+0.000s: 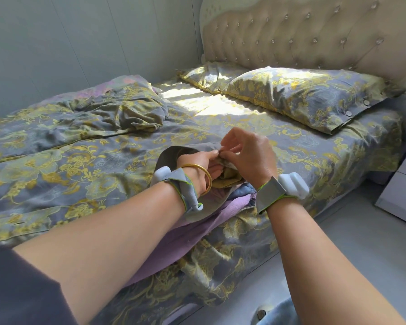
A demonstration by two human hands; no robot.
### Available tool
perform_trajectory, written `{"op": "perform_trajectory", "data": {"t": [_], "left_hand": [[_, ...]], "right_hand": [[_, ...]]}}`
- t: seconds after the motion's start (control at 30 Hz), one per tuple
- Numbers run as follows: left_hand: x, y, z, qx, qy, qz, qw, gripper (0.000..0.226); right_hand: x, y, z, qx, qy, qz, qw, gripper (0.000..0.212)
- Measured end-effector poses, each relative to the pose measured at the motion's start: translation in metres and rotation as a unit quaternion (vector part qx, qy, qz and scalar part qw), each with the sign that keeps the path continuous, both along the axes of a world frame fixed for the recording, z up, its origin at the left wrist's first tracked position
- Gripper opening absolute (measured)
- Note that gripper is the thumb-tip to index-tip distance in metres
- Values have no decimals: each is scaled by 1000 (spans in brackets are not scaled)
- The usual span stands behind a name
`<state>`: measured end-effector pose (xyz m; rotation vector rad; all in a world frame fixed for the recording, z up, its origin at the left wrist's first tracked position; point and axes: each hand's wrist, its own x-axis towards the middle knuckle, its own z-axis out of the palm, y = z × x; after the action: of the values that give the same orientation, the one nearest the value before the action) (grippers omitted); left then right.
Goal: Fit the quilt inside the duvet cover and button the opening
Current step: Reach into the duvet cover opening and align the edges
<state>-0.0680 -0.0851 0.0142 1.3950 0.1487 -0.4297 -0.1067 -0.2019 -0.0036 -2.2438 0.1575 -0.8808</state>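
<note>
- Both hands meet mid-frame: left hand [203, 164] and right hand [249, 156] pinching the duvet cover [68, 165] edge.
- Lilac quilt [174, 242] spills from the opening below; 2 pillows [302, 95] upper right.

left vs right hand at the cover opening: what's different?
1. The left hand wears a gold bangle; the right hand has none.
2. The left hand sits lower, at the fold of the duvet cover opening; the right hand arches over from above, its back toward the camera.
Shared: both pinch the same spot on the cover's edge, and each wrist carries a white tracker on a grey strap.
</note>
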Motion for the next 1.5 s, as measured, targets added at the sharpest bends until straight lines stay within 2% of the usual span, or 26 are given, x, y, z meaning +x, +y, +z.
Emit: {"op": "perform_trajectory", "data": {"t": [0.1,0.17,0.2,0.27,0.3,0.33,0.43,0.47,0.5,0.6,0.67,0.7,0.77,0.87,0.93,1.0,1.03,1.07,1.13,1.17,1.2,1.27,1.33,1.4,1.43,1.5], "left_hand": [[1,3,1,-17,18,10,1000,21],[-1,2,1,-18,2,13,1000,17],[-1,1,-2,-14,-24,18,999,11],[2,1,-10,50,-127,20,990,8],[1,1,-13,87,-166,15,982,12],[1,2,-16,106,-185,12,977,14],[0,0,-19,54,-114,2,992,22],[-1,-1,-18,34,-80,5,996,23],[-1,-1,-16,28,-61,10,998,21],[-4,-2,-9,18,-57,-9,998,17],[-10,1,-5,52,-87,-54,993,17],[-14,4,-4,83,-102,-81,988,20],[-20,12,-4,123,-136,-123,975,28],[-25,30,-11,168,-210,-125,955,27],[-26,45,-18,183,-228,-100,951,23],[-24,62,-22,179,-256,-54,948,14],[-20,72,-24,220,-308,-8,926,7],[-14,82,-26,286,-365,40,885,9],[0,101,-29,439,-442,102,776,34],[6,108,-28,496,-452,102,734,47],[12,113,-27,536,-444,78,714,56],[23,120,-21,563,-409,-7,718,57],[29,126,-14,568,-362,-135,727,33],[32,130,-8,590,-388,-203,679,17],[32,132,-6,603,-448,-178,636,18],[30,136,-6,602,-618,-42,504,23]], "right_hand": [[1,5,1,45,-19,-23,999,20],[3,6,4,184,15,-19,983,23],[3,5,5,292,46,-3,955,24],[0,2,6,503,124,59,853,19],[-1,0,4,547,148,75,820,16],[0,-2,2,542,159,70,822,14],[-3,-4,7,345,114,-9,931,13],[-8,-3,12,298,118,-2,947,13],[-14,-1,17,272,152,39,950,15],[-30,15,20,147,333,163,917,16],[-25,29,10,67,371,169,911,23],[-20,34,3,60,376,158,911,27],[-6,38,-9,135,380,135,905,32],[7,33,-20,308,278,59,908,28],[10,27,-21,430,197,43,880,31],[12,23,-22,538,137,45,831,32],[12,21,-24,579,118,46,806,31],[12,19,-26,600,110,43,791,29],[13,16,-32,602,114,35,789,31],[14,16,-35,602,119,30,789,33],[14,16,-37,602,123,24,789,35],[13,16,-39,604,125,19,787,38],[13,16,-40,605,125,15,786,39],[15,15,-42,618,117,16,777,41],[14,15,-42,630,108,20,769,42],[13,15,-43,652,87,19,753,44]]}}
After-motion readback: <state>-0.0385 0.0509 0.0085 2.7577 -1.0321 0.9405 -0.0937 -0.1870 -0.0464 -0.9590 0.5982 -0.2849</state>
